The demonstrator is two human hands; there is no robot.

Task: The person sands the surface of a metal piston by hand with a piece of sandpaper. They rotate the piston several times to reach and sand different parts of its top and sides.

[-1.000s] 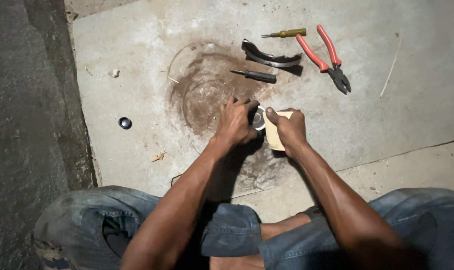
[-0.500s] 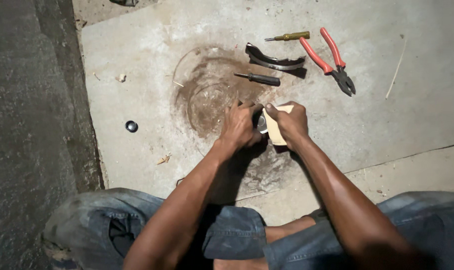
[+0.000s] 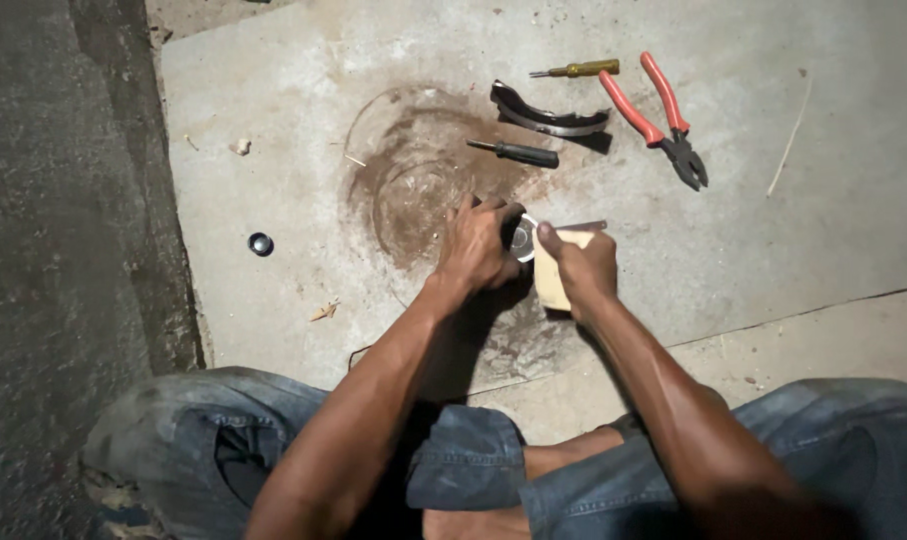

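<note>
At nine o'clock from the hands a small dark round cap [image 3: 260, 243] lies alone on the concrete slab [image 3: 833, 250], well apart from the work. The left hand [image 3: 476, 250] is curled shut around a small round metal part [image 3: 522, 238], gripping it from the side and bracing it low over the rusty brown ring stain [image 3: 413, 180]. The right hand [image 3: 580, 265] sits just beside it at three o'clock, fingers folded around a tan piece of sandpaper [image 3: 553, 285], with the thumb pressing the top edge against the shiny face of the metal part. To do this rubbing well, I judge that the left hand should keep the part from turning while the right works with short, even strokes and steady thumb pressure, shifting to a fresh patch of paper once it clogs; a loose grip could let the part slip onto the gritty slab. At twelve o'clock from the hands lies a black-handled screwdriver [image 3: 518, 152]; beyond it rest a curved dark brake shoe [image 3: 548, 115] and a yellow-handled screwdriver [image 3: 578, 69], and at about one o'clock red-handled pliers [image 3: 663, 115] lie with the handles spread, all within reach but untouched.
</note>
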